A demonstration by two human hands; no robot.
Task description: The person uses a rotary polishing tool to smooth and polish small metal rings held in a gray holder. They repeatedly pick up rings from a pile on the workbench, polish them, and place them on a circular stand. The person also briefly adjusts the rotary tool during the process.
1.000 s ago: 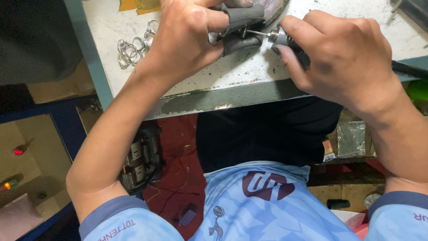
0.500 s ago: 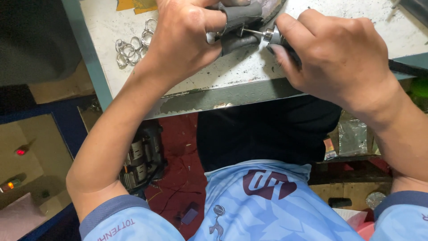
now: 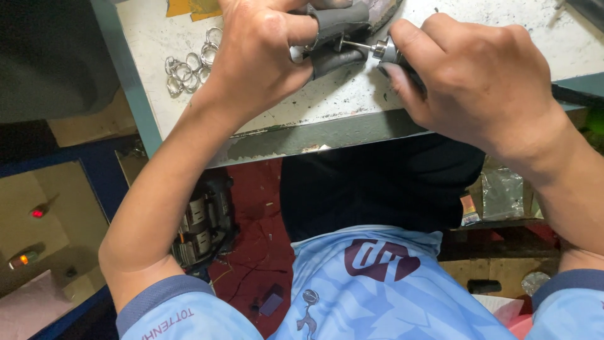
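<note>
Your left hand (image 3: 261, 53) had its fingers clamped on a ring (image 3: 313, 43) against a grey pad (image 3: 340, 38) over the tabletop (image 3: 352, 94). Your right hand (image 3: 481, 79) gripped a rotary tool (image 3: 384, 50), its tip at the ring, with loose rings (image 3: 189, 66) lying left

A cluster of silver rings (image 3: 189, 68) lies on the scuffed white bench (image 3: 352, 101); a small motor (image 3: 204, 223) sits below, beside red-lit panels (image 3: 38, 213).

Your shiny steel rotary-tool tip (image 3: 360, 46) glints against matt grey rubbery finger sleeves (image 3: 340, 25), bright metal rings (image 3: 189, 66) lying on the scuffed, chalky-white painted benchtop (image 3: 352, 94).
</note>
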